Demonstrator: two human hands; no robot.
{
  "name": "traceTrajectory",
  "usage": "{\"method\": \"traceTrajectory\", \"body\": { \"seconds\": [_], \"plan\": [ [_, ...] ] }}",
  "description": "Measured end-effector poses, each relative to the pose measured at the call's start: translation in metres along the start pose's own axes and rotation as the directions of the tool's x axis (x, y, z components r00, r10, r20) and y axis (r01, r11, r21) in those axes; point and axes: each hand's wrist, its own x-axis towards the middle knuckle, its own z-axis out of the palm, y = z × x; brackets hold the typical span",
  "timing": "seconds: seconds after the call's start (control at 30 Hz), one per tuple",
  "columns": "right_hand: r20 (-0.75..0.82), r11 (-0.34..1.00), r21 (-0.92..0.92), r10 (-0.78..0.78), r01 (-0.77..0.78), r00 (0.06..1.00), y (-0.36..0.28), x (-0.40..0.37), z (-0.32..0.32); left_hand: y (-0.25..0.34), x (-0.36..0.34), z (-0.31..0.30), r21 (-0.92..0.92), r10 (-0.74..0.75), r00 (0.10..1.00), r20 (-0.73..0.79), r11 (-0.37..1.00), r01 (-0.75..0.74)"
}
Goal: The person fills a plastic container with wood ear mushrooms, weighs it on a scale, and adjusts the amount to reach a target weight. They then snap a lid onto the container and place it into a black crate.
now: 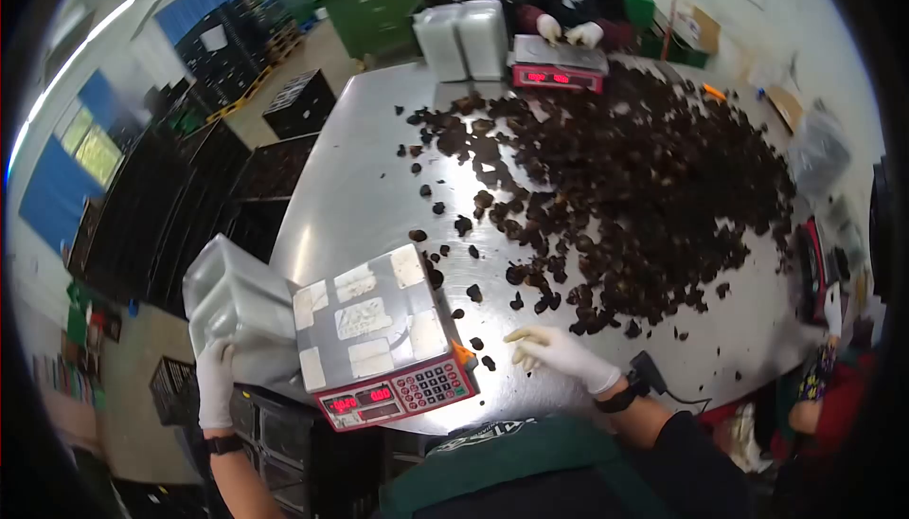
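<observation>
My left hand [216, 382], in a white glove, is closed on the edge of a stack of pale plastic trays [248, 306] at the table's left edge. Right beside the trays, a digital scale [365, 325] with a red front shows lit red digits; its top plate holds nothing. My right hand [559, 353], also gloved, is over the table [346, 178] to the right of the scale, its fingers stretched out and nothing in them. Small dark pieces lie near its fingertips, and a large heap of dark, mushroom-like pieces [663, 187] spreads beyond it.
Across the table a gloved person [615, 8] works at a second red scale [559, 64], beside more pale trays [464, 41]. Black crates [142, 206] are stacked at the left. A green bin [374, 8] stands behind. Another person's arm [808, 415] is at the right.
</observation>
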Motion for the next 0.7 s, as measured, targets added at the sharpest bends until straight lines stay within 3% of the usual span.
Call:
{"method": "traceTrajectory", "body": {
  "seconds": [0.17,0.23,0.3,0.37,0.4,0.43,0.47,0.5,0.57,0.6,0.63,0.67,0.7],
  "plan": [
    [-0.195,0.986,0.165,0.043,-0.01,0.98,0.053,-0.028,-0.031,-0.018,0.021,-0.008,-0.044,-0.1,0.993,0.068,0.994,0.103],
    [-0.239,0.99,0.14,0.023,0.011,0.971,0.054,-0.034,-0.028,-0.01,0.025,-0.015,-0.015,-0.109,0.993,-0.047,0.994,0.109],
    [-0.242,0.99,0.141,0.029,0.005,0.97,0.061,-0.035,-0.02,-0.021,0.03,-0.02,0.086,-0.102,0.994,0.035,0.991,0.099],
    [-0.24,0.996,0.086,0.041,-0.021,0.97,0.064,-0.034,-0.01,-0.022,0.038,-0.03,-0.01,-0.037,0.992,0.122,0.999,0.039],
    [-0.273,1.0,-0.017,-0.006,0.002,0.962,0.068,-0.034,-0.009,-0.005,0.04,-0.04,-0.135,-0.09,0.991,0.1,0.985,0.104],
    [-0.301,0.992,-0.125,-0.061,0.025,0.952,0.072,-0.034,-0.009,0.025,0.038,-0.043,-0.281,-0.158,0.986,-0.053,0.95,0.137],
    [-0.32,0.972,-0.232,-0.117,0.043,0.94,0.075,-0.035,-0.009,0.07,0.034,-0.051,-0.3,-0.191,0.961,-0.198,0.946,0.126],
    [-0.405,0.96,-0.281,-0.13,0.012,0.905,0.071,-0.039,-0.014,0.104,0.027,-0.054,-0.317,-0.226,0.915,-0.336,0.941,0.116],
    [-0.556,0.925,-0.375,-0.172,-0.061,0.813,0.057,-0.044,-0.039,0.119,0.013,-0.027,-0.447,-0.097,0.927,-0.362,0.891,-0.081],
    [-0.618,0.869,-0.49,-0.287,-0.072,0.732,0.058,-0.043,-0.053,0.127,0.004,-0.011,-0.504,-0.037,0.922,-0.386,0.845,-0.177],
    [-0.652,0.799,-0.593,-0.406,-0.097,0.641,0.06,-0.043,-0.069,0.146,-0.008,0.001,-0.308,0.028,0.965,-0.26,0.945,-0.111],
    [-0.652,0.722,-0.673,-0.475,-0.162,0.59,0.062,-0.044,-0.088,0.142,-0.015,0.041,-0.421,0.092,0.956,-0.278,0.883,-0.208],
    [-0.64,0.636,-0.736,-0.544,-0.232,0.543,0.063,-0.045,-0.104,0.169,-0.022,0.056,-0.278,0.156,0.969,-0.194,0.938,-0.206]
  ]
}}
